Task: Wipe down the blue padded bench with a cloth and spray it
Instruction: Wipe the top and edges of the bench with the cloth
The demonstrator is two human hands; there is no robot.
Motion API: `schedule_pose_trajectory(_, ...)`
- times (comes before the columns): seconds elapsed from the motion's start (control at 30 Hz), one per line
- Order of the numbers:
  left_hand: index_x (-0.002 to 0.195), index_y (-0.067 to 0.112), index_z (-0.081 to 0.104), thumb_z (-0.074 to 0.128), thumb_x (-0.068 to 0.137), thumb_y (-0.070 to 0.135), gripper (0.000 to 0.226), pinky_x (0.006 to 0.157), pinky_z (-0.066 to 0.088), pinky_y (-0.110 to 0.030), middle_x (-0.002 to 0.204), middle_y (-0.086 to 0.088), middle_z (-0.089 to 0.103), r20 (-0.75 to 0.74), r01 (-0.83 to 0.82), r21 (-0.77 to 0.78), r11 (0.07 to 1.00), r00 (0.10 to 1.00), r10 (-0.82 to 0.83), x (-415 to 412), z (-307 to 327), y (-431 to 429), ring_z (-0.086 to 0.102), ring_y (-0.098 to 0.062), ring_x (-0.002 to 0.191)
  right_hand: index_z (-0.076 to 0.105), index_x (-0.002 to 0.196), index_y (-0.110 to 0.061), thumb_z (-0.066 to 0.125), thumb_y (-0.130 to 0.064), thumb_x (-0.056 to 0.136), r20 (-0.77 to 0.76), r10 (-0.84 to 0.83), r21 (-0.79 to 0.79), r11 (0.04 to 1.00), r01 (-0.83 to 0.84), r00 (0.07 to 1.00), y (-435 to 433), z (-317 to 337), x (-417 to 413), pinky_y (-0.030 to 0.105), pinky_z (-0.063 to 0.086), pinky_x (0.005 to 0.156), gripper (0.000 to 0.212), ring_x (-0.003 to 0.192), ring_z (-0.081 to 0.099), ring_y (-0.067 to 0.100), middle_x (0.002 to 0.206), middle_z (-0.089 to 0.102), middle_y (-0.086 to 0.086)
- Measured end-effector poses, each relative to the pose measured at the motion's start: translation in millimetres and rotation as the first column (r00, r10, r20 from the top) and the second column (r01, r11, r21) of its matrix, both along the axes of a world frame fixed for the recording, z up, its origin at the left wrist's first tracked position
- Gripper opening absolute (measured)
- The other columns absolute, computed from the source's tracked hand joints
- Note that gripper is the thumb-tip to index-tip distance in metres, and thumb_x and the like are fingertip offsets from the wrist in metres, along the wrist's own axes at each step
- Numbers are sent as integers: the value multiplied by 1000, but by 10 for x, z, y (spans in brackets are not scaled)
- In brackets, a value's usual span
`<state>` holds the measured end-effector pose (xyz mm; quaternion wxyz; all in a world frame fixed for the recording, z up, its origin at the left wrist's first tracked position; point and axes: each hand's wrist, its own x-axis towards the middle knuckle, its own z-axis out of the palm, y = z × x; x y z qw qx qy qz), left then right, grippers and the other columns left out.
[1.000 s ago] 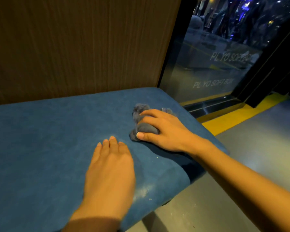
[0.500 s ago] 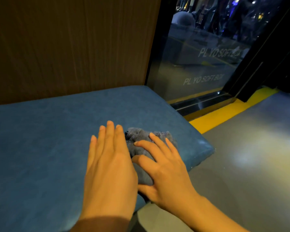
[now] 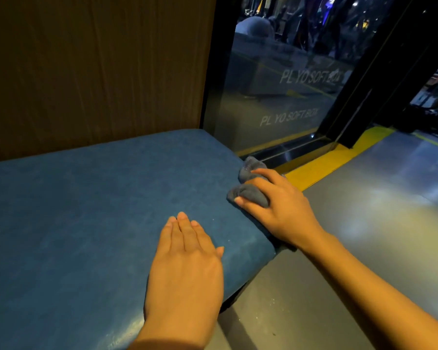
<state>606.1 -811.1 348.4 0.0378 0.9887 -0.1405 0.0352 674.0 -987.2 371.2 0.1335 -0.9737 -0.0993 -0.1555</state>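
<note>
Your right hand (image 3: 276, 210) is gripping a bunched grey cloth (image 3: 250, 194), fingers curled over it, at the right end edge of the blue padded bench (image 3: 86, 210). Your left hand (image 3: 185, 269) is lying flat and empty on the seat nearby. A wood wall panel (image 3: 94, 72) is standing behind; a glass door (image 3: 276, 84) and yellow floor strip (image 3: 326, 162) are lying just beyond the cloth.

Left hand (image 3: 185, 269) flat on the surface (image 3: 86, 210); at its two o'clock, cloth (image 3: 250, 193) on the surface's edge under the right hand (image 3: 281, 210).

Head view, down onto bench (image 3: 86, 210)
</note>
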Motion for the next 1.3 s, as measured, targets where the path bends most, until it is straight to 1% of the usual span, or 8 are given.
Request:
schedule_pose_trajectory(0.13, 88, -19, 69, 39, 76, 29, 58, 80, 55, -50, 92, -40, 68, 78, -3, -41, 999, 997, 6, 29, -106, -41, 69, -48, 84, 58, 119, -33, 45, -64, 83, -128, 19, -161, 986, -40, 992, 202, 83, 559, 40, 44, 92, 49, 120, 51, 28, 138, 47, 1)
schedule_pose_trajectory(0.23, 88, -20, 69, 36, 76, 26, 58, 89, 36, -49, 93, -41, 66, 176, -5, -40, 999, 984, 12, 48, -159, -45, 68, -51, 85, 56, 120, -31, 45, -64, 84, -157, -11, -160, 987, -14, 987, 404, 50, 1036, 44, 45, 90, 50, 115, 53, 37, 137, 46, 7)
schedule_pose_trajectory(0.43, 90, -18, 69, 1, 100, 25, 82, 90, 32, -45, 97, -39, 67, 246, 10, -46, 999, 969, 2, 80, -271, -27, 68, -49, 89, 56, 121, -26, 52, -58, 84, -338, -54, 116, 988, 99, 940, 289, 132, 1517, 39, 43, 89, 48, 115, 55, 28, 129, 57, 5)
schedule_pose_trajectory(0.5, 90, -19, 69, 7, 100, 24, 77, 90, 32, -45, 97, -40, 67, 246, -1, -57, 998, 969, 15, 85, -283, -57, 68, -50, 90, 60, 118, -26, 55, -46, 88, -402, 17, 285, 952, 107, 916, 118, 139, 1463, 36, 45, 94, 37, 118, 55, 26, 126, 60, 4)
schedule_pose_trajectory(0.6, 88, -21, 68, 35, 79, 21, 54, 88, 32, -46, 95, -42, 65, 280, -7, -57, 998, 960, 23, 72, -276, -90, 67, -51, 88, 61, 120, -21, 57, -30, 91, -444, 84, 479, 864, 157, 892, -104, 122, 1217, 15, 47, 73, 30, 108, 59, 17, 112, 61, -1)
schedule_pose_trajectory(0.77, 90, -23, 67, 36, 76, 21, 55, 87, 31, -47, 96, -45, 64, 258, 0, -71, 998, 966, 18, 78, -267, -77, 66, -53, 90, 61, 118, -21, 56, -30, 92, -418, 73, 506, 846, 166, 905, -357, 93, 740, 10, 41, 69, 29, 87, 58, 0, 109, 62, -4)
schedule_pose_trajectory(1.03, 86, -20, 69, 35, 75, 23, 57, 79, 56, -52, 91, -41, 67, 160, 8, -65, 998, 987, 3, 25, -164, -81, 69, -49, 86, 64, 102, -29, 54, -33, 91, -356, -21, 477, 856, 201, 934, -470, 71, 215, 26, 47, 84, 14, 96, 60, 9, 101, 64, -10)
schedule_pose_trajectory(1.3, 87, -23, 67, 35, 75, 21, 56, 89, 33, -49, 92, -43, 65, 45, 20, -103, 994, 999, -15, 23, -118, -34, 67, -52, 86, 65, 99, -29, 58, -37, 87, -277, -313, 526, 742, 416, 908, -398, -73, -93, 42, 50, 88, 15, 98, 62, 23, 102, 68, 0)
